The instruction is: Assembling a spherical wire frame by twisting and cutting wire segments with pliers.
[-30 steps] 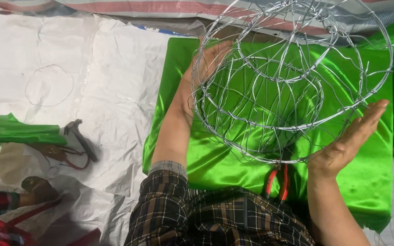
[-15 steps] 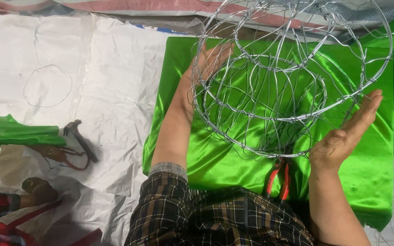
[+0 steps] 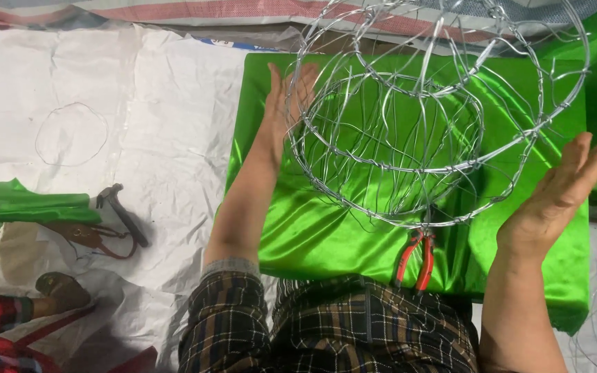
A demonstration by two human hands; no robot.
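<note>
packages: we saw none | labels: we saw none | signs: none | screens: none in view

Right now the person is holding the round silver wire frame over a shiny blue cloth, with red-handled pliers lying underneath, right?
Not quite. The shiny cloth is green, not blue, as the head view shows. The rest fits: the round silver wire frame sits between the left hand and the right hand, and the red-handled pliers lie underneath on the cloth.

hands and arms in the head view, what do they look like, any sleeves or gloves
Both hands are bare, with no gloves. The left hand has its forearm bare up to a rolled dark plaid sleeve with a grey cuff. The right hand shows a bare forearm with no sleeve in view.
</note>
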